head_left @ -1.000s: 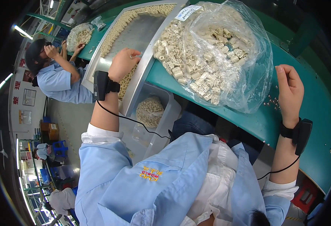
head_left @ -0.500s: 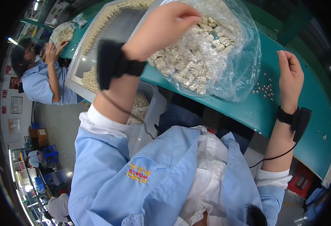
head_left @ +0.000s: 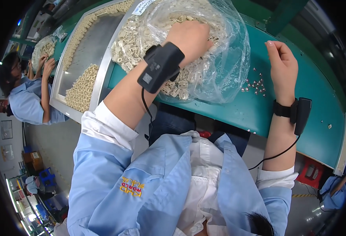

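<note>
My left hand [head_left: 191, 41] reaches palm-down into an open clear plastic bag [head_left: 236, 59], over a heap of small beige plastic parts [head_left: 130, 43]. Its fingers point down among the parts and are mostly hidden. To the right, above the green tabletop, my right hand [head_left: 285, 67] is raised with its thumb and forefinger pinched and the other fingers curled. Whatever the pinch may hold is too small to make out. Several tiny shiny metal pieces [head_left: 255, 84] lie scattered on the table just left of that hand.
At the left a metal-framed tray [head_left: 104, 70] holds rows and a pile of beige parts [head_left: 82, 88]. The green table [head_left: 314, 118] curves off to the right. Further left, another person [head_left: 27, 90] in light blue works at a similar bag. A red stool [head_left: 310, 173] stands at lower right.
My left hand has come down from above the bag into the heap of parts. My right hand keeps its pinch. The whole view has shifted, showing more of the tray.
</note>
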Available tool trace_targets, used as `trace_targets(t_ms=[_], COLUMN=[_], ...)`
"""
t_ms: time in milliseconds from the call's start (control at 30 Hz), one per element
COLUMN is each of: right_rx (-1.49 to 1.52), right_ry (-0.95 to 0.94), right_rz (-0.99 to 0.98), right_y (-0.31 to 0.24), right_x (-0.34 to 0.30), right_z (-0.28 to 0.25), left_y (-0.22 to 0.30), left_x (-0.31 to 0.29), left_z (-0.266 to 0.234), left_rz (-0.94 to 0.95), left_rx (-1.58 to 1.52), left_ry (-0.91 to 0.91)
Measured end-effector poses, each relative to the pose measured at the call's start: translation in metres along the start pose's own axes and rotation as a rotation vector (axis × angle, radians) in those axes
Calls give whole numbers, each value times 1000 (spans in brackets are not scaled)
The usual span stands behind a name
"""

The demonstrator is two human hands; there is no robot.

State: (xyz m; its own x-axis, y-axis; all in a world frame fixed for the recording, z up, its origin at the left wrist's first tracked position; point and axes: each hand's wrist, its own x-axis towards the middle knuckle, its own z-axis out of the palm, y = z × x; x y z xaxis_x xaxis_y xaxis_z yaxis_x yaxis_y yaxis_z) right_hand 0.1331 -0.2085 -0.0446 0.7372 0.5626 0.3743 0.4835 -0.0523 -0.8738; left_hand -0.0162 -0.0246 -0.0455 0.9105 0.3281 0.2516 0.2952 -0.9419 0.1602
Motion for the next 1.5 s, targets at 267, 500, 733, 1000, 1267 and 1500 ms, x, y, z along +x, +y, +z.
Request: trace_targets(t_ms=[267, 500, 733, 1000, 1267, 1500], right_rx=[-38, -224, -326, -423, -593, -746], right_ry=[-6, -87, -191, -626, -565, -442], right_rz=[12, 48, -3, -27, -344, -322], right_y=[-2, 2, 15, -17, -28, -30], right_x=[0, 4, 11, -6, -61, -80], right_z=[1, -10, -17, -25, -34, -28], left_y=[-4, 29, 62, 36, 48, 51], left_x=[3, 5, 20, 29, 29, 23], left_z=[9, -11, 39, 28, 8, -7], left_rz=[84, 122, 243, -61, 3, 44], left_rx=[-71, -542, -719, -1372, -1166, -1053], left_ry=[153, 376, 175, -252, -274, -246])
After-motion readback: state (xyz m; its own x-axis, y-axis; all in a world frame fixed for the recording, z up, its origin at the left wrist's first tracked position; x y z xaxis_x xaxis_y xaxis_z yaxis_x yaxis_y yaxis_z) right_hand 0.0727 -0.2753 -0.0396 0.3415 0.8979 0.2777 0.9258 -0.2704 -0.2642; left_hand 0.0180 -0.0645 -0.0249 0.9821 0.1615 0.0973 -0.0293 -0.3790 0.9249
